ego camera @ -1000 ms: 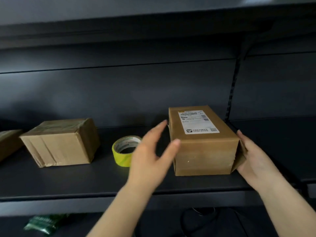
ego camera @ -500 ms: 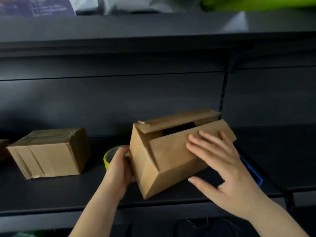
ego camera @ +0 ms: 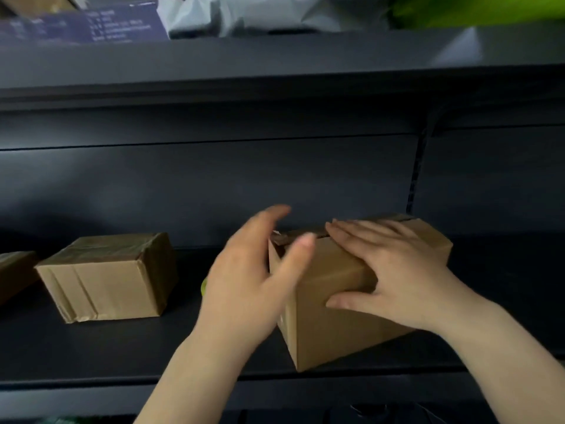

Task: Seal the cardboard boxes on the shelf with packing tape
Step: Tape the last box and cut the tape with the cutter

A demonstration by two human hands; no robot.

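Shelving [ego camera: 91, 341] of dark metal fills the view, with a dark back panel [ego camera: 214, 185] behind the middle level. On the upper shelf [ego camera: 275, 56] lie a purple printed carton [ego camera: 91, 26], a pale crumpled bag [ego camera: 260, 13] and something bright green [ego camera: 474, 9], all blurred. On the middle level, the cardboard box [ego camera: 336, 325] being worked on stands to the right of centre, turned at an angle so one corner points toward the front edge; its top flaps are folded down and a dark seam shows along the top. A second box [ego camera: 104, 280], with glossy tape over its top and front, sits well apart to the left, and the edge of a third box [ego camera: 15, 270] shows at the far left. The right hand [ego camera: 394, 270] lies flat on the near top flap, fingers straight and spread, thumb down against the front face. The left hand [ego camera: 253, 270] is blurred, held wide with straight fingers at the box's left end; whether it touches the cardboard I cannot tell. Only a yellow sliver of the tape roll [ego camera: 203, 286] shows, just left of that hand, on the shelf.
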